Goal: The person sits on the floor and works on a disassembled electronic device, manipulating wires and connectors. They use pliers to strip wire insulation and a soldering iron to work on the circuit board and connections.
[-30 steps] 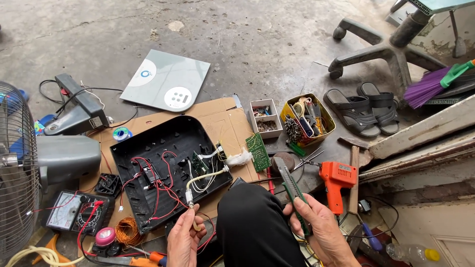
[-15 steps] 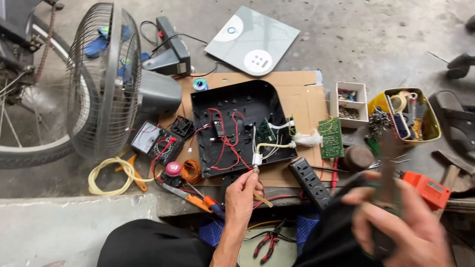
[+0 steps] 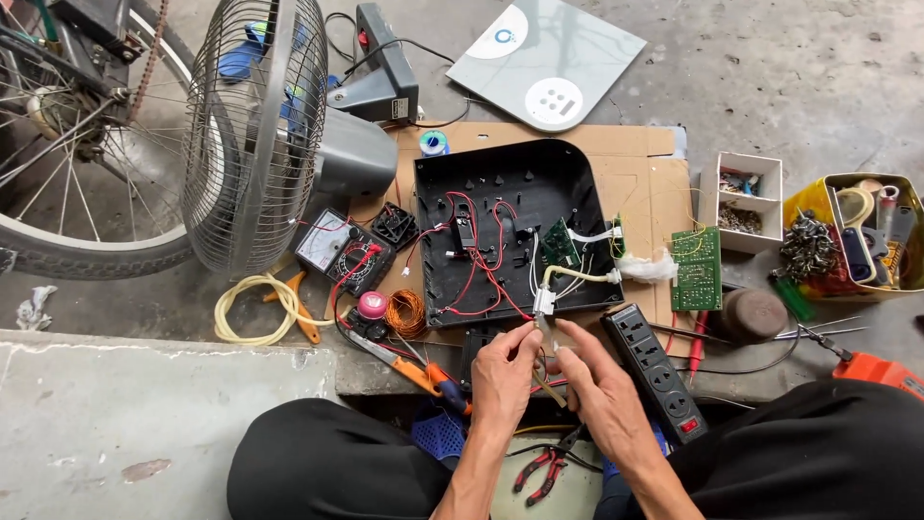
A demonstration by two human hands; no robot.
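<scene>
- Grip: left hand [image 3: 502,371] is pinching the white connector [image 3: 543,302] at the end of the wire bundle between thumb and fingertips; closed on it.
- Right hand [image 3: 599,385] is closing around a thin tool [image 3: 551,387], tip pointing up toward the connector. Kind of tool too small to tell.
- The connector is sitting just off the front edge of the black casing [image 3: 510,183], above both hands, tethered by white wires [image 3: 576,275] running back to the small green board [image 3: 559,245] inside.
- Casing is lying open on cardboard [image 3: 643,181] on the concrete floor [image 3: 770,67]; red wires [image 3: 486,265] are looping across its inside.
- Judgement: work on the connector is calling for a steady hold. Left pinch should be sitting on the plastic body, not on the wires, so nothing is pulling at the joints.
- Judgement: keeping slack in the white wires is mattering; a tug could be stressing the green board end.
- Judgement: tool tip should be coming in squarely and lightly, wrists braced on the knees.
- Nearby: power strip [image 3: 656,371] just right of the right hand; second green board [image 3: 697,269] beyond it; pliers [image 3: 416,370] left of the left hand; multimeter [image 3: 335,248] and fan [image 3: 255,130] further left.
</scene>
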